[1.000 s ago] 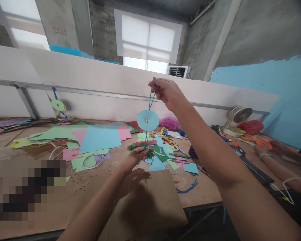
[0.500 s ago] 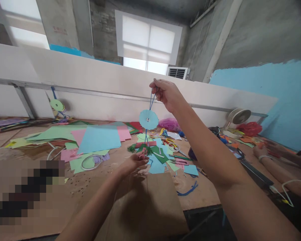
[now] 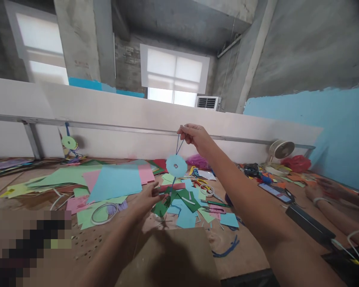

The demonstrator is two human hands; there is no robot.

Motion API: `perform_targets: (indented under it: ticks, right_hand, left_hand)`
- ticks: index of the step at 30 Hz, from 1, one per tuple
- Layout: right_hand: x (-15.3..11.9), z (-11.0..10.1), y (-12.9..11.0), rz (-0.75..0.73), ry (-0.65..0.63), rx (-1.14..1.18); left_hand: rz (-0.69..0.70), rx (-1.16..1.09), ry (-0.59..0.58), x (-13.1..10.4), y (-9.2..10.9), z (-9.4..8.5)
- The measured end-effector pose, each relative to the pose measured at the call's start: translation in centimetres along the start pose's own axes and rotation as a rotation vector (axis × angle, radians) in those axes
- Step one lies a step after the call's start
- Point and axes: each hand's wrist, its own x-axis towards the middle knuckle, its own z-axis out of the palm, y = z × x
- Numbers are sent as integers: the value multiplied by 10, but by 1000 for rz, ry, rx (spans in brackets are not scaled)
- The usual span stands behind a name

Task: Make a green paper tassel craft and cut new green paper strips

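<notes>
My right hand is raised and pinches the top of a blue cord loop. From that cord hangs a round, light-blue paper disc with a small hole in its middle. More blue cord drops below the disc, and its lower end is hard to make out against the green paper. Just left of this lower end is my left hand, its fingers apart and nothing in its grip. Under both hands lie green paper scraps and blue paper scraps.
Coloured sheets cover the table's left side. Scissors, a coiled white cable and a phone lie around. A green paper ornament hangs from the rail. At the right are a fan and another person's arms.
My left hand has let go of the pink and green tassels at the cord's end and moved left, its fingers opening. My view has tilted up. My right hand still holds the cord.
</notes>
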Motion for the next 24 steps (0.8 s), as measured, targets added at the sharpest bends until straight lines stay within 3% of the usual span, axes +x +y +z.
perform_targets:
  ticks: [3,11,16,24]
  right_hand:
    - [-7,1,1,-8,-7,22]
    - [-21,3,15,3,-84,99]
    - [-24,-7,34,-10,-26,154]
    - [-28,-22,107,66,265,222]
  left_hand:
    - [24,15,108,4,19,-2]
    - [209,-137,-73,16,64,27]
    - [151,-148,-181,35,65,44]
    - [119,-311,-51,70,46,52]
